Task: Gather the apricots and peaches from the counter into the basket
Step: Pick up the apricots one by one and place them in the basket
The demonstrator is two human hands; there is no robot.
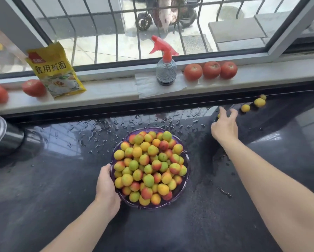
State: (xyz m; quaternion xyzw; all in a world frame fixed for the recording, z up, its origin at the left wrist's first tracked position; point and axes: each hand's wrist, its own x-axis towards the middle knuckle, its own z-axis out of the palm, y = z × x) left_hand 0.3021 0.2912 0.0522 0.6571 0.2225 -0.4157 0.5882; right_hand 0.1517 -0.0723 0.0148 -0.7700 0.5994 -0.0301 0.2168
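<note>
A round purple basket sits mid-counter, heaped with several yellow, green and red apricots and peaches. My left hand grips the basket's left rim. My right hand reaches out over the counter toward the back right, fingers spread and holding nothing. Just past its fingers a small yellow fruit peeks out, mostly hidden. Three loose yellow fruits lie further right: one, a bigger one and a small one at the back.
The dark counter is wet with droplets. On the windowsill stand a red-topped spray bottle, a yellow packet and several tomatoes. A dark pot with a lid sits at the far left.
</note>
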